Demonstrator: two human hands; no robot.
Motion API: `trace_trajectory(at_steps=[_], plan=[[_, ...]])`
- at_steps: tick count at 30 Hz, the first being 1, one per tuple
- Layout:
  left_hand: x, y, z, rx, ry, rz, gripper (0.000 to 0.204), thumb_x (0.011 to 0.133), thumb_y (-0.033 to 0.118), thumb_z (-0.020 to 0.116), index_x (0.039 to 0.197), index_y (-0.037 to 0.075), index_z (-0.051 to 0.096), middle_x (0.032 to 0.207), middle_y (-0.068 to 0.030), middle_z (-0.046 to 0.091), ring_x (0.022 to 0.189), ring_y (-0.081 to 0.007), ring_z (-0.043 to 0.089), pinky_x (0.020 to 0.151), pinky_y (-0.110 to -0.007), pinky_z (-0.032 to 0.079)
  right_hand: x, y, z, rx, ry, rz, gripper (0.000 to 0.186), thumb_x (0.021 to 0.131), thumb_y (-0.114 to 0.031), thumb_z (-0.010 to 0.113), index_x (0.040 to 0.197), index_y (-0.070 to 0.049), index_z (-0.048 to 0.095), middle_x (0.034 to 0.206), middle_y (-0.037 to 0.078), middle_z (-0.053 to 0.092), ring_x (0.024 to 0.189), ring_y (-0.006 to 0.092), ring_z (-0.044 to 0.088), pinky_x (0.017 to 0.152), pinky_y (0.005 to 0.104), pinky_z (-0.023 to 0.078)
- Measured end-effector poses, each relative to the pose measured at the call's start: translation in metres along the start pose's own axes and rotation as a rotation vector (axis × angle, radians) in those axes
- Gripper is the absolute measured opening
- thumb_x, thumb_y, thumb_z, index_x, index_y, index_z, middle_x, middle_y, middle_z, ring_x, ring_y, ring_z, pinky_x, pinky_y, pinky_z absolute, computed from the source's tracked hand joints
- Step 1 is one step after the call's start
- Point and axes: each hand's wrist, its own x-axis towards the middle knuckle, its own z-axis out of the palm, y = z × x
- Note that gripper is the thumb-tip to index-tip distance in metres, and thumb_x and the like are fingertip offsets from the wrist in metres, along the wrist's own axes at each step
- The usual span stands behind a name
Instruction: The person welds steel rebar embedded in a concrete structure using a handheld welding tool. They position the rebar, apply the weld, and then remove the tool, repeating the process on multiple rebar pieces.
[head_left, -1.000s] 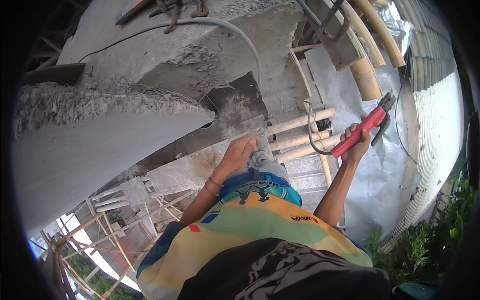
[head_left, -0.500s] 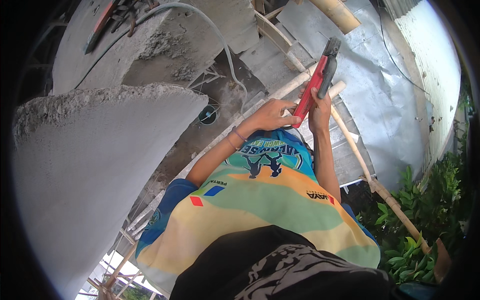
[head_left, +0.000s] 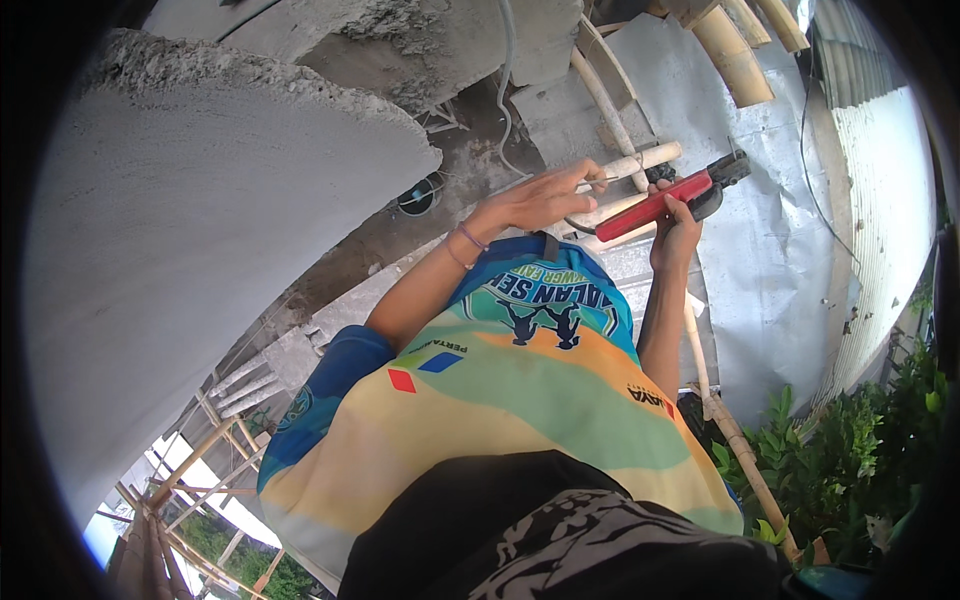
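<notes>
The welding electrode holder (head_left: 652, 209) lies in the right hand (head_left: 678, 236), with the left hand (head_left: 545, 198) just left of it and bamboo poles (head_left: 650, 158) beyond. Leftmost is a concrete slab (head_left: 230, 200) (a bucket (head_left: 417, 200) shows just beside its tip); rightward come metal sheeting (head_left: 765, 280), then corrugated roofing (head_left: 875, 210), with leafy plants (head_left: 840, 460) at the near right.

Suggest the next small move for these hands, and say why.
Perhaps bring the left hand to the lower end of the long red clamp tool with black head, to steady it: only the right hand grips it, while the left hovers close by, apparently not touching.
</notes>
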Motion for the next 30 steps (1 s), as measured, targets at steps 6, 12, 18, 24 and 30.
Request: trace_trajectory(at_steps=[6, 12, 18, 24, 30], plan=[[0.035, 0.004, -0.026, 0.178, 0.081, -0.058, 0.032, 0.103, 0.024, 0.043, 0.110, -0.001, 0.062, 0.103, -0.0215, 0.063, 0.093, -0.0390, 0.063, 0.084, -0.047, 0.047, 0.019, 0.051, -0.015, -0.764, -0.066, -0.014, 0.021, 0.076, -0.012, 0.057, 0.092, 0.001, 0.054, 0.077, 0.011, 0.059, 0.073, 0.0217, 0.059, 0.070, 0.0350, 0.048], [0.056, -0.011, -0.019, 0.553, 0.111, 0.022, 0.023, 0.100, 0.017, 0.053, 0.112, 0.001, 0.063, 0.098, -0.0189, 0.060, 0.094, -0.0394, 0.060, 0.081, -0.047, 0.049, -0.009, 0.040, -0.017, -0.666, -0.162, -0.101, 0.027, 0.074, -0.011, 0.058, 0.099, -0.001, 0.056, 0.085, 0.008, 0.059, 0.077, 0.0201, 0.058, 0.071, 0.0343, 0.047], [0.066, -0.016, 0.004, 0.684, 0.049, 0.137, 0.020, 0.097, 0.016, 0.056, 0.109, 0.002, 0.062, 0.096, -0.0169, 0.058, 0.092, -0.0383, 0.059, 0.079, -0.047, 0.049, -0.012, 0.029, -0.009, -0.612, -0.165, -0.037, 0.025, 0.073, -0.011, 0.060, 0.096, -0.001, 0.057, 0.083, 0.008, 0.060, 0.074, 0.0195, 0.058, 0.070, 0.0334, 0.047], [0.079, -0.017, 0.012, 0.768, 0.052, 0.165, 0.019, 0.096, 0.017, 0.057, 0.105, 0.001, 0.062, 0.094, -0.0174, 0.058, 0.093, -0.0378, 0.060, 0.078, -0.049, 0.048, -0.013, 0.031, -0.012, -0.586, -0.138, -0.052, 0.026, 0.074, -0.015, 0.062, 0.095, 0.000, 0.060, 0.080, 0.008, 0.063, 0.071, 0.0179, 0.060, 0.067, 0.0311, 0.047], [0.081, -0.022, 0.013, 0.808, 0.063, 0.158, 0.018, 0.094, 0.018, 0.058, 0.097, 0.001, 0.061, 0.094, -0.0184, 0.059, 0.093, -0.0391, 0.060, 0.078, -0.049, 0.049, -0.012, 0.030, -0.014, -0.590, -0.140, -0.008, 0.026, 0.070, -0.012, 0.062, 0.093, -0.001, 0.058, 0.082, 0.008, 0.059, 0.075, 0.0203, 0.058, 0.071, 0.0345, 0.047]])
